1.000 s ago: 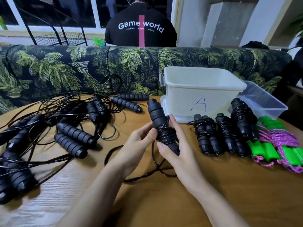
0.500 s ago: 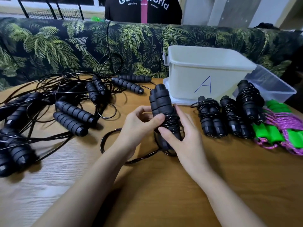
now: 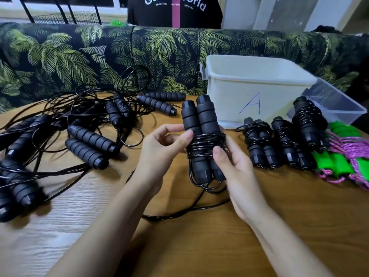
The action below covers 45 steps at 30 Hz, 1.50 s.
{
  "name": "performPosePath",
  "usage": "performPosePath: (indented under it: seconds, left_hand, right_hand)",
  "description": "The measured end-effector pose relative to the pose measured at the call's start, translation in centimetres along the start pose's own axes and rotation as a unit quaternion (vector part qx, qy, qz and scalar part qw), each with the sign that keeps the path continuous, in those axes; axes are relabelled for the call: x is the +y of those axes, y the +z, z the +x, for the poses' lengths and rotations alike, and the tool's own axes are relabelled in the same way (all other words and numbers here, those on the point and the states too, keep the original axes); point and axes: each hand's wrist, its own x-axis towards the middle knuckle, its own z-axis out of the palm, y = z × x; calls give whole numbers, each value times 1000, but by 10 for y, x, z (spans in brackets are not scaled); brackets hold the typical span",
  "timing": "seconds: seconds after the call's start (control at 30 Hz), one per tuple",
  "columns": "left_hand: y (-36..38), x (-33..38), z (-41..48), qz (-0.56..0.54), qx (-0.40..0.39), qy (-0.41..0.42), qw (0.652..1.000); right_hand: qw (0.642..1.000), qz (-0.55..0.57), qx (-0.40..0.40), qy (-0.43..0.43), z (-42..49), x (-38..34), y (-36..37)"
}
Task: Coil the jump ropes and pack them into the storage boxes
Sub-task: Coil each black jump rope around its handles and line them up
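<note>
Both hands hold a black jump rope (image 3: pixel 203 124) upright above the wooden table (image 3: pixel 199 246), its two foam handles side by side with cord wound round their middle. My left hand (image 3: pixel 159 150) pinches the bundle from the left at the coils. My right hand (image 3: pixel 233 164) grips it from the right, thumb on the cord. A loose tail of cord (image 3: pixel 179 214) trails onto the table. The white box marked A (image 3: pixel 253 90) stands behind, open.
Three coiled black ropes (image 3: pixel 283 144) and green-handled pink ropes (image 3: pixel 347 158) lie right of the hands. A clear tub (image 3: pixel 335 104) sits behind them. A tangle of uncoiled black ropes (image 3: pixel 65 136) covers the left. A palm-print sofa back (image 3: pixel 99 56) and a seated person (image 3: pixel 173 11) are beyond.
The bundle has been turned more upright, showing both handles side by side, and more cord sits round it. The loose loop on the table has shrunk. The view has tilted down.
</note>
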Motion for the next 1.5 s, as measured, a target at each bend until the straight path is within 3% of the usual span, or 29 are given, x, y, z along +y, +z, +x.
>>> performPosePath:
  seconds: [0.1, 0.27, 0.43, 0.57, 0.73, 0.8, 0.9, 0.97, 1.3, 1.4, 1.5]
  left_hand:
    - [2, -2, 0, 8, 29, -6, 1000]
    - [3, -3, -2, 37, 37, 11, 999]
    - [-3, 2, 0, 64, -28, 19, 997]
    - [2, 2, -4, 59, 6, 45, 997]
    - [7, -2, -7, 62, -15, 66, 996]
    - [7, -4, -7, 82, -47, 93, 991]
    - [3, -2, -4, 127, -70, 127, 981]
    - [-1, 1, -1, 118, -70, 135, 981]
    - [-6, -3, 5, -10, -62, 17, 998]
    - [-6, -4, 5, -3, -112, -44, 993]
    - [-5, -3, 3, -3, -141, -53, 989]
  right_hand:
    - [981, -149, 78, -96, 0, 7, -1]
    - [927, -290, 102, -213, -2, 16, 0]
    - [925, -303, 111, -198, 1, 16, -6]
    - [918, -355, 78, -155, -4, 11, 1]
    - [857, -477, 134, -141, -7, 13, 10]
    - [881, -433, 137, -135, -5, 14, 7]
    - [953, -263, 110, -106, -2, 11, 3]
    - [978, -178, 84, -74, -3, 8, 4]
    - [995, -64, 23, -67, -5, -3, 5]
    - [997, -29, -1, -65, -4, -1, 4]
    - [997, -39, -14, -61, -4, 4, 4]
